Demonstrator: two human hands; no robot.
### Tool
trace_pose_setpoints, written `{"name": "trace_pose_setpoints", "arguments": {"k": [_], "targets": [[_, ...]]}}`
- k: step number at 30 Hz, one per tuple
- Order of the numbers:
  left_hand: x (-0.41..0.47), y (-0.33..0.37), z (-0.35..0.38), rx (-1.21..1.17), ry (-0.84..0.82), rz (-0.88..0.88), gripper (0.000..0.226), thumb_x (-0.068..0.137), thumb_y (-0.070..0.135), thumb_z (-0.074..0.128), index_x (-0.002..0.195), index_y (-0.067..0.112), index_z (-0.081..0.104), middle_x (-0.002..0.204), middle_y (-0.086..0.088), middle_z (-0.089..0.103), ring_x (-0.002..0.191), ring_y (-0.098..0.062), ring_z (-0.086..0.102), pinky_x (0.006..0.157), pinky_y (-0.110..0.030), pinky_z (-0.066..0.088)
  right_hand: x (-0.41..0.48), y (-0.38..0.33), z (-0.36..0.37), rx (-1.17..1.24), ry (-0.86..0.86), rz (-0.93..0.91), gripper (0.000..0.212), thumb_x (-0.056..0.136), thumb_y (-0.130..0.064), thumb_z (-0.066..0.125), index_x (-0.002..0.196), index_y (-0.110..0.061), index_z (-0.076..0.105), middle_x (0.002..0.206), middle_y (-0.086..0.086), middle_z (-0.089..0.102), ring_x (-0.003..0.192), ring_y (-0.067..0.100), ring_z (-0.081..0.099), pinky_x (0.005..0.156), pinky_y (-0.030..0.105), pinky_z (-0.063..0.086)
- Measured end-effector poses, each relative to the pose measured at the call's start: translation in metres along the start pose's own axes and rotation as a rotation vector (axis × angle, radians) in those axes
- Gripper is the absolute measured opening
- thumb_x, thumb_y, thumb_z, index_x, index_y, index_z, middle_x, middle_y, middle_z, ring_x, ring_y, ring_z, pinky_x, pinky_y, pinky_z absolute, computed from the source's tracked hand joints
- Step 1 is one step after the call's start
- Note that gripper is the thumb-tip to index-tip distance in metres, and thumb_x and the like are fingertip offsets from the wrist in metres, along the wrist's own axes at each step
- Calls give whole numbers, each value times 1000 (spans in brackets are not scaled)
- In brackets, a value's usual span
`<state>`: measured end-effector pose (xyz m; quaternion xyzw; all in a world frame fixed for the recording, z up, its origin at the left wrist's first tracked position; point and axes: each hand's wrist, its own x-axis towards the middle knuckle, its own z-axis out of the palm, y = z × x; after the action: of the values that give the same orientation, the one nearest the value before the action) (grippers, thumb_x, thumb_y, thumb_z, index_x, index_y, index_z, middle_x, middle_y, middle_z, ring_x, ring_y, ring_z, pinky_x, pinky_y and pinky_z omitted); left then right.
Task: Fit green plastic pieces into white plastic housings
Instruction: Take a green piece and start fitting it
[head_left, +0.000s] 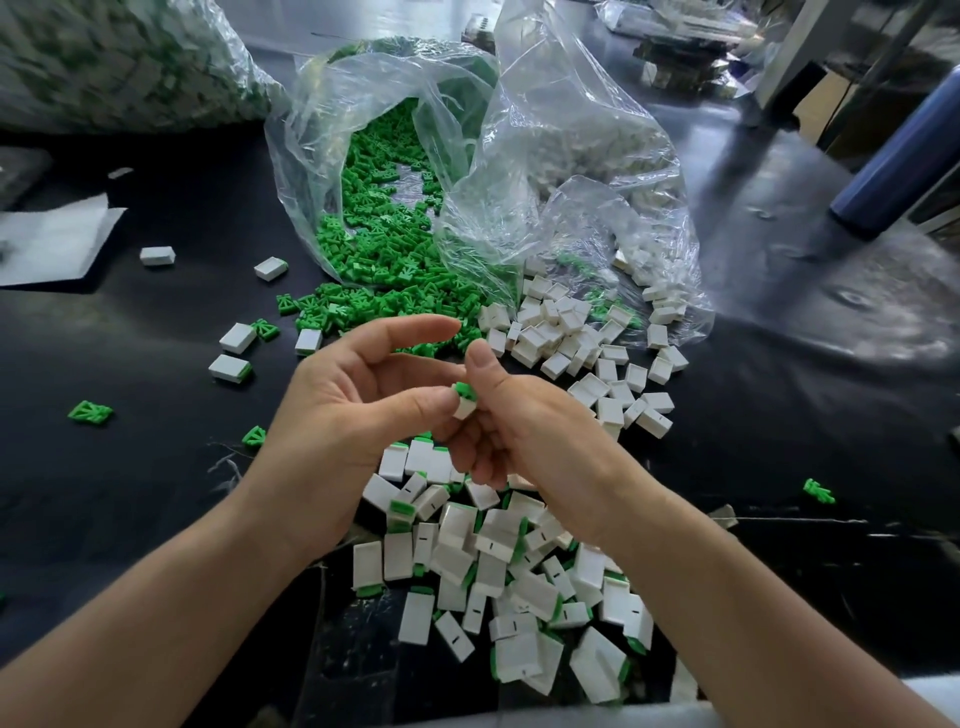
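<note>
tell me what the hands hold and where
A white housing with green piece in its top, pinched at its sides between left hand and right hand.

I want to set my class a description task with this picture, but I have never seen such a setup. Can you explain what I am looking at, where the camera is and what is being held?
There is no machine here. A person works with two bare hands, and the single picture comes from a camera worn on the head, looking down. The left hand and right hand together pinch one white housing with a green piece sticking out of its top. On the black table, a clear bag spills loose green pieces. Beside them lie plain white housings. The pile nearest the person is housings with green showing, apparently already fitted.
</note>
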<state>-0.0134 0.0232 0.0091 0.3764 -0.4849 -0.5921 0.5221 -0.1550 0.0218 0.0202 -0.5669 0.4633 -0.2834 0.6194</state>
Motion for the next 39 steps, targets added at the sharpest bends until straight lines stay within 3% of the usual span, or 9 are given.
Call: {"name": "trace_pose_setpoints", "arguments": {"k": [7,14,19,23,27,32,39], "targets": [[1,0,0,2,-7,-22,38,63,2,59,99,13,65,75,-9,72,61,-23,64,59,-27,54,0,4,-3,-152,31,-73,49,72,-61,32,70,-20,57,58,-9,55,54,3,48,55,14,38],[2,-1,0,2,0,-49,39,62,3,62,101,9,64,76,-14,70,63,-30,62,60,-34,55,3,9,-3,-215,49,-106,67,72,-61,28,91,-7,62,61,-9,54,56,3,48,56,16,36],[1,-2,1,-18,11,-30,33,63,3,62,95,13,67,74,-15,70,59,-34,59,56,-36,55,3,10,1,-223,88,-96,48,73,-62,28,72,-22,55,60,-10,55,55,3,50,56,17,36],[1,-4,2,-29,33,-19,35,62,2,61,95,15,66,74,-13,71,63,-29,62,55,-30,55,4,13,3,-246,119,-100,40,92,-49,31,79,-20,57,62,-11,55,56,1,50,58,19,36],[0,-7,5,-58,56,1,43,61,0,62,102,12,61,76,-11,72,69,-22,68,57,-26,54,3,13,4,-321,145,-111,44,95,-46,31,101,-13,60,70,-12,53,70,7,50,69,33,43],[-1,-8,7,-100,70,23,45,61,0,62,105,12,57,76,-10,73,76,-20,71,60,-23,54,2,8,7,-351,164,-118,34,97,-41,31,106,-20,55,87,-10,54,95,17,54,90,46,45],[-1,-7,8,-116,76,22,46,60,2,65,104,12,58,75,-9,73,82,-18,71,61,-22,54,2,8,6,-376,178,-133,36,97,-40,30,108,-16,55,89,-7,55,97,19,55,90,48,44]]}}
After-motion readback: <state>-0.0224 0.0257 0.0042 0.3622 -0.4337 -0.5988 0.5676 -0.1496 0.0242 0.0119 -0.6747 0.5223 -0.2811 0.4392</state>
